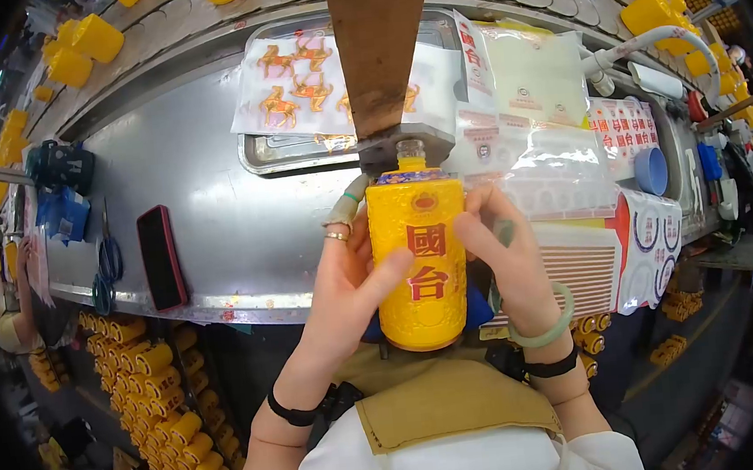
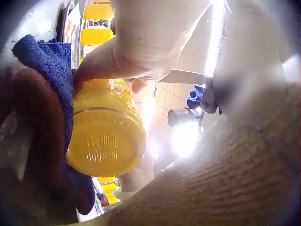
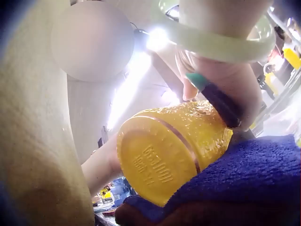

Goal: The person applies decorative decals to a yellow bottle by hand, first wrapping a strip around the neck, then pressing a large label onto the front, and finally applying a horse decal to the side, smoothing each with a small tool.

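Closest to me is my tan cloth apron bib (image 1: 450, 408). Just beyond it is the yellow embossed ceramic bottle with red characters (image 1: 419, 263), lying tilted with its base toward me on a blue terry towel (image 3: 254, 174). I judge the towel cushions the bottle and stops it rolling. The bottle's neck, at its far end, meets the dark block under a brown upright post (image 1: 378, 47), which seems to brace it.

My left hand (image 1: 345, 282) wraps the bottle's left side, thumb laid across the front and fingers curled behind. My right hand (image 1: 504, 255) grips the bottle's right shoulder with bent fingers, steadying that side.

Left of the bottle, a flat red phone (image 1: 162, 256) lies on the steel surface (image 1: 210, 178). Beyond the bottle sits a metal tray of horse stickers (image 1: 289, 162).
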Motion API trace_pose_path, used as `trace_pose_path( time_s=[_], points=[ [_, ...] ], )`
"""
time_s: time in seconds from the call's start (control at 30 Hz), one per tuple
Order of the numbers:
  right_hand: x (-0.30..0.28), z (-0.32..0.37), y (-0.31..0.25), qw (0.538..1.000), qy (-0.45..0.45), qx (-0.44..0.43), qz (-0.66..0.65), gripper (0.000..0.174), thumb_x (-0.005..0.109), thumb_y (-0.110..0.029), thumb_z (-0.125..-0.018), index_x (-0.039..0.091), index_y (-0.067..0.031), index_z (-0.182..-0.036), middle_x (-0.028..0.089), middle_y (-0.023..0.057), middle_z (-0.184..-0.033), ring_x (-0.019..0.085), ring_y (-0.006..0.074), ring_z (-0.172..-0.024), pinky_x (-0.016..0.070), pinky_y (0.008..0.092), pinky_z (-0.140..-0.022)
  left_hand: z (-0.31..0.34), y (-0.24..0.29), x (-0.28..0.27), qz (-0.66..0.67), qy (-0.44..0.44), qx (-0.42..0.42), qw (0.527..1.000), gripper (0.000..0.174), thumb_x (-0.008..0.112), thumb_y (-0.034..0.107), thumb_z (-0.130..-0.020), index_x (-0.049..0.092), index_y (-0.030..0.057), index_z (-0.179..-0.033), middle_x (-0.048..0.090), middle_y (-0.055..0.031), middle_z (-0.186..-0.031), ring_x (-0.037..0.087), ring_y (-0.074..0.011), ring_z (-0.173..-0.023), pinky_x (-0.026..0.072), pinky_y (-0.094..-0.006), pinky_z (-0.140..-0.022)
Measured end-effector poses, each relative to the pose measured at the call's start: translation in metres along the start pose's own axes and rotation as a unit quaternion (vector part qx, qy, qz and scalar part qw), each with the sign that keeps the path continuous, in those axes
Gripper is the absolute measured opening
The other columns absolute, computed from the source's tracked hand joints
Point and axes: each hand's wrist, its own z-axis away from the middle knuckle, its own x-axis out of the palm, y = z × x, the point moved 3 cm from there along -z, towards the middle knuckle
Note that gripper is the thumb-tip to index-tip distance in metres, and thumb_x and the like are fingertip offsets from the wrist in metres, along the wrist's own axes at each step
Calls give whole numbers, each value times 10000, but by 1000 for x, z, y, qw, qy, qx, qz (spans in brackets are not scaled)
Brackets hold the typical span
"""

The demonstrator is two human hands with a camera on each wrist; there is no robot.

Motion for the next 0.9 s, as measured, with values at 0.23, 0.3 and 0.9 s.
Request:
trace_pose_path(
  time_s=[0.23,0.3,0.9],
  points=[
    [0,-1,8,999,-6,-38,28,184,733,-114,-950,554,-77,-933,463,-53,-882,425,54,-829,376,227,-747,8,-4,6,-53,-20,13,998,1124,816,4,-804,80,80,-1650,341,-170,-1601,379,-280,-1471,331,-438,-1203],
    [0,0,4,1000,-5,-18,14,187,733,-115,-951,551,-77,-933,462,-53,-883,424,53,-828,372,224,-746,8,-4,7,-67,-20,25,997,1088,800,27,-827,90,77,-1649,342,-169,-1601,385,-280,-1467,332,-437,-1202],
    [1,3,10,1000,1,-16,20,299,811,-136,-885,524,-82,-952,431,-44,-879,416,62,-813,375,219,-742,-8,-1,-1,-47,6,14,999,764,664,77,-999,210,17,-1611,405,-160,-1553,434,-236,-1417,382,-395,-1168]
  ],
)
